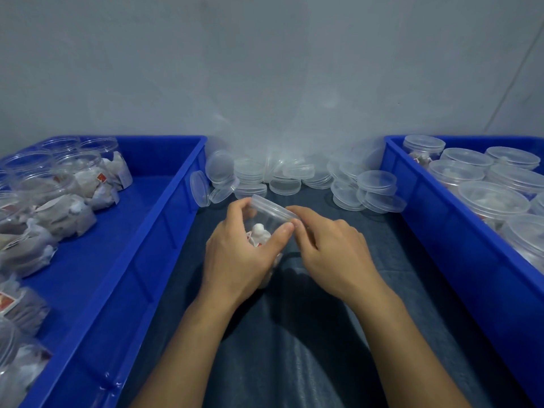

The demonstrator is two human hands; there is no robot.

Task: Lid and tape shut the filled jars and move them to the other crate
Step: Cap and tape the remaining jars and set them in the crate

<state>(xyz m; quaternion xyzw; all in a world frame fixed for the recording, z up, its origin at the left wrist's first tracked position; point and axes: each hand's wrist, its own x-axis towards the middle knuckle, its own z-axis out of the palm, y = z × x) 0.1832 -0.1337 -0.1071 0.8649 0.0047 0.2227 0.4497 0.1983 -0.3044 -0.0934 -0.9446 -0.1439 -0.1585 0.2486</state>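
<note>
Your left hand (235, 254) is wrapped around a clear filled jar (262, 231), thumb on the near side and fingers curled over the far side, holding it tilted away from you above the dark cloth (309, 334) between the two crates. The jar's lid (275, 208) is already on top, sitting at the same tilt. Your right hand (332, 248) has its fingers bent and its fingertips (295, 214) at the lid's right edge, touching or pinching the rim; can't tell whether anything else, such as tape, is held there. Inside the jar you can see a white packet with a bit of red. Left blue crate (164, 207) holds unlidded jars and loose filled pouches, some with red labels. Right blue crate (426, 207) holds lidded jars (488, 201) packed close together. A pile of spare clear lids (297, 175) lies on the cloth at the far end, against a clear plastic bag (265, 134) by the grey wall.
</note>
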